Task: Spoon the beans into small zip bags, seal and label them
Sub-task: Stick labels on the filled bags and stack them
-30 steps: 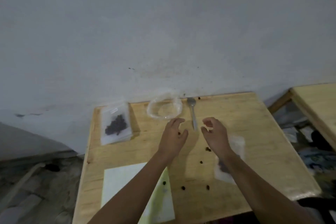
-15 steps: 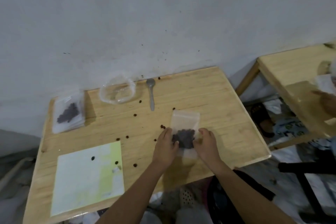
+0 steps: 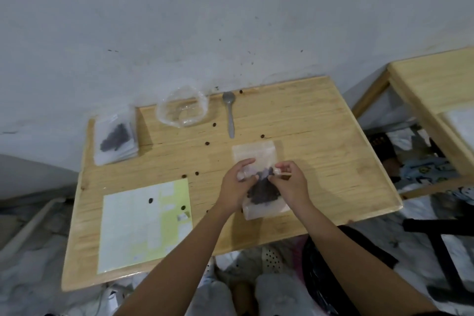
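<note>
A small clear zip bag point(image 3: 259, 156) with dark beans point(image 3: 263, 192) inside lies on the wooden table point(image 3: 320, 136), right of the middle. My left hand point(image 3: 237, 185) and my right hand point(image 3: 291, 183) both pinch the bag at its middle, one on each side. A grey spoon point(image 3: 230, 115) lies at the back of the table. Left of it stands an open clear plastic bag point(image 3: 183, 108), seemingly empty. A stack of filled zip bags point(image 3: 115, 138) sits at the back left corner. A sheet of labels point(image 3: 146, 223) lies front left.
Several loose beans point(image 3: 207, 143) are scattered over the table and the label sheet. A grey wall runs right behind the table. A second wooden table point(image 3: 433, 84) stands to the right. A black chair frame point(image 3: 441, 236) and cluttered floor lie lower right.
A second ago my hands hovered near the spoon, holding nothing. They came back to the zip bag of beans and now pinch it higher up. The camera tilted down.
</note>
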